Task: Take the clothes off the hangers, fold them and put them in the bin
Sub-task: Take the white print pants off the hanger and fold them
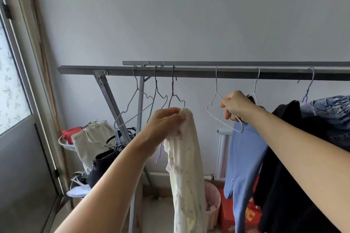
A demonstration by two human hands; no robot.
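With the left hand (166,119) gripping the cream garment (186,172) and the right hand (236,106) apparently gripping the blue garment (244,159) and white hanger (217,111), a careless pull can drag that hanger off the rail (189,72).

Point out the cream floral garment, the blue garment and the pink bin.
cream floral garment (186,172), head view: middle of hanging fabric.
blue garment (244,159), head view: upper front panel.
pink bin (213,195), head view: side wall.

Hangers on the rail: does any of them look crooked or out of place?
Yes. The leftmost empty hanger swings far askew, its bottom bar slanting steeply. The white hanger gripped by the right hand also tilts, and the blue garment hangs from only its lower end.
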